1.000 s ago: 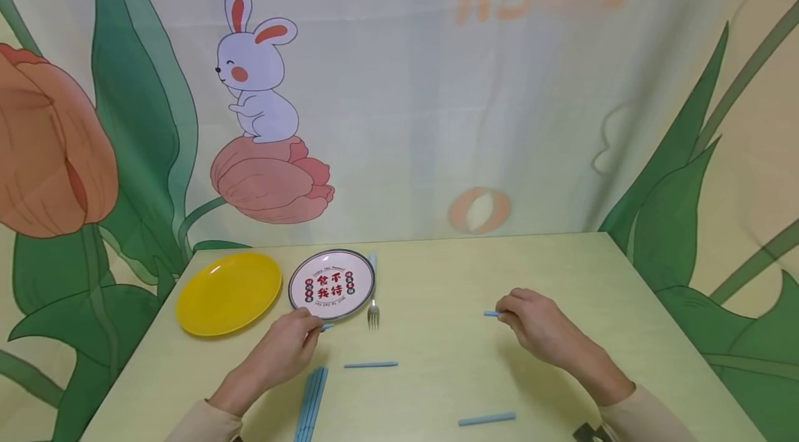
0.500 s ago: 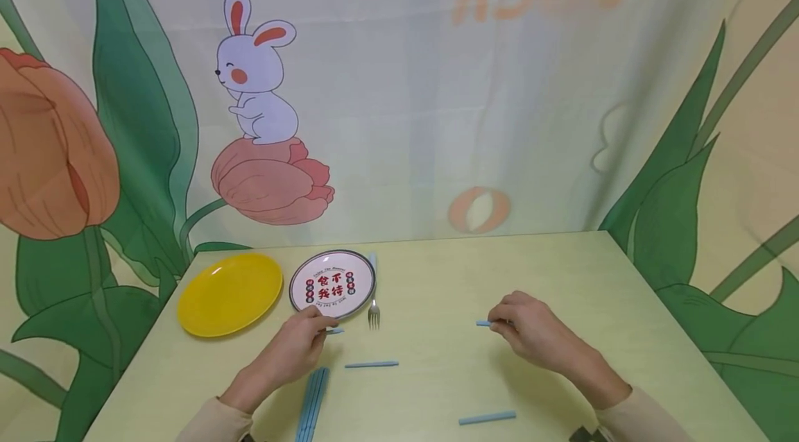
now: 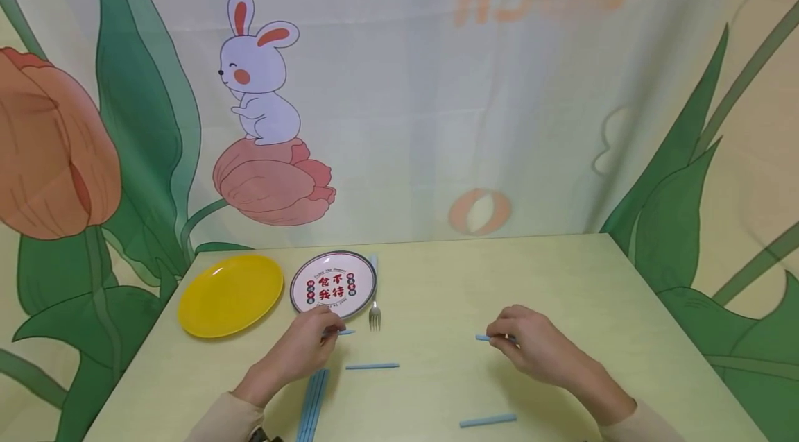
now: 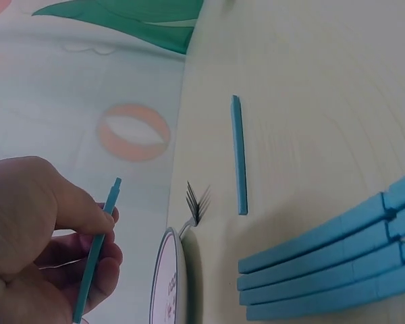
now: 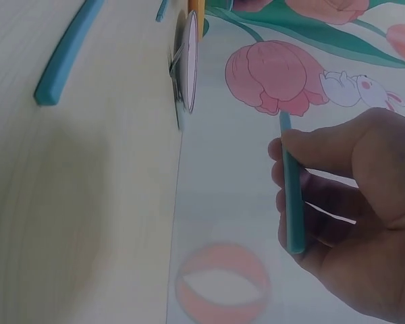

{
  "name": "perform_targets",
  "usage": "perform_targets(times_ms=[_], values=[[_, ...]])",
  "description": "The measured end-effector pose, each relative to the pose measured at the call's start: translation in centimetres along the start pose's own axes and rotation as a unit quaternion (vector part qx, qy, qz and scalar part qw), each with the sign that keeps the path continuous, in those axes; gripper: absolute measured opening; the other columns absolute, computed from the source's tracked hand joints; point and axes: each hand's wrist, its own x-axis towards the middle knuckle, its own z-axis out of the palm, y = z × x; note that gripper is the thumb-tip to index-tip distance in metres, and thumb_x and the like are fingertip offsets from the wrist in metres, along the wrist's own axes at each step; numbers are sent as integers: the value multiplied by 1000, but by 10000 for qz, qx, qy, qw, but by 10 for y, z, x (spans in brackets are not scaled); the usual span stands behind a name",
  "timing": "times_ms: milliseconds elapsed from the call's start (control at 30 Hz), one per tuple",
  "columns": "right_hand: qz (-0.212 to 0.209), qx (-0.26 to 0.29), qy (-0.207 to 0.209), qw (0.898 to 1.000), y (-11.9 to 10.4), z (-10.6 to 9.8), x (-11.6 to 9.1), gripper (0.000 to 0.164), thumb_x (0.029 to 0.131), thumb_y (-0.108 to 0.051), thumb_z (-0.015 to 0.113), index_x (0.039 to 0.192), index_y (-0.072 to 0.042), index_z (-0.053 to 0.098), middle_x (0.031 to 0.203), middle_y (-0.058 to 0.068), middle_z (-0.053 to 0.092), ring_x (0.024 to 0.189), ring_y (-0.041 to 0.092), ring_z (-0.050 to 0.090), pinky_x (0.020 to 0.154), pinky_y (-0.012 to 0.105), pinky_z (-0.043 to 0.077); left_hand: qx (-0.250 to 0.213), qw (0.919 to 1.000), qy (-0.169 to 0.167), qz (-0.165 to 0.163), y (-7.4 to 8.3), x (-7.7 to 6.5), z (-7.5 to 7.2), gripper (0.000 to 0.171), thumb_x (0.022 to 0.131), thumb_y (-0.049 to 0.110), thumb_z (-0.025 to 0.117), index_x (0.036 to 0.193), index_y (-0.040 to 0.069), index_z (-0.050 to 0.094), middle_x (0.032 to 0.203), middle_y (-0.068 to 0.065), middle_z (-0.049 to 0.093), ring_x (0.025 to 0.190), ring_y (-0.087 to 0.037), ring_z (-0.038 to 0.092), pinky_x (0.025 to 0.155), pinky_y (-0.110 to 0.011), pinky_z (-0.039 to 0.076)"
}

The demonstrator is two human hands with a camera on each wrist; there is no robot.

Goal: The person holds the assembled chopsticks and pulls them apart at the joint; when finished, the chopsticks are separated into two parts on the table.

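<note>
My left hand [image 3: 306, 343] pinches a slim blue stick [image 4: 94, 263] between thumb and fingers, its narrower stepped tip pointing right. It hovers over the table near the front rim of the white plate [image 3: 333, 286]. My right hand [image 3: 530, 345] pinches a second blue stick [image 5: 293, 202], raised above the table on the right side, its end pointing left. The two held sticks are apart. Below them lie a loose blue stick [image 3: 372, 366] near the left hand and another loose blue stick [image 3: 488, 421] closer to the front. A row of several blue sticks [image 3: 312, 406] lies beside the left forearm.
A yellow plate [image 3: 231, 295] stands at the back left, beside the white printed plate. Along that plate's right side lies a fork [image 3: 374, 317], its tines toward the front. Behind the table [image 3: 437, 275] hangs a printed curtain [image 3: 387, 116].
With its stick, the left hand has moved right and slightly toward the front. The right hand has come a little nearer the front, so the held sticks are closer together.
</note>
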Motion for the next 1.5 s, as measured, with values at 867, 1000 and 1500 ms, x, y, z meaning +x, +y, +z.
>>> perform_targets(times_ms=[867, 1000, 1500], values=[[-268, 814, -708, 9938, -19, 14, -16, 11, 85, -7, 72, 88, -18, 72, 81, -14, 60, 72, -6, 50, 62, 13, 46, -52, 9971, -653, 374, 13, 26, 16, 12, 84, 1, 68, 91, 7, 74, 80, 4, 62, 75, -9, 54, 69, -23, 50], [-184, 981, -927, 9907, -21, 16, -17, 10, 86, -8, 71, 91, -17, 73, 83, -14, 62, 74, -6, 51, 63, 14, 47, -33, 9969, -615, 484, 13, 28, 20, 13, 81, -1, 69, 91, 7, 74, 82, 2, 65, 75, -10, 56, 70, -24, 50], [-542, 1100, -1113, 9862, -25, 31, -25, 10, 86, -8, 70, 92, -15, 73, 85, -15, 62, 74, -7, 50, 64, 12, 46, -282, 9949, -781, 566, 16, 35, 35, 11, 82, -1, 69, 91, 3, 74, 84, -3, 65, 77, -13, 59, 69, -22, 51]])
